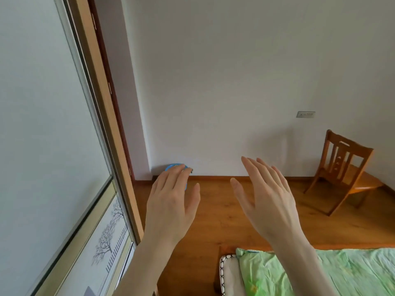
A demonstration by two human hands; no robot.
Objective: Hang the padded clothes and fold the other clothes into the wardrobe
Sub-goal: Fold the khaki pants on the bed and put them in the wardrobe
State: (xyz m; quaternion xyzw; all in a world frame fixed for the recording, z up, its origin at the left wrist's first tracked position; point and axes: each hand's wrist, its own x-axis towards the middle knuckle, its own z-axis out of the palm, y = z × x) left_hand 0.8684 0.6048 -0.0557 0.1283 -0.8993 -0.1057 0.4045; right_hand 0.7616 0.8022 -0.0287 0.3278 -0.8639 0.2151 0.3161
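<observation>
Both hands are up in the air with the fingers straight and spread, so the left hand (171, 201) and the right hand (267, 195) hold nothing at all. No clothes show here; only the wardrobe (53, 124), with its sliding door, stands close on the left, and the bed (352, 272) with a green sheet lies low on the right. I think clothes are soft and floppy and the padded ones puffy and light, so it is best to grab them by the shoulders.

Wooden floor (224, 210), wooden chair (342, 167) and blue object (171, 167) on it, green-sheeted bed (352, 272)
</observation>
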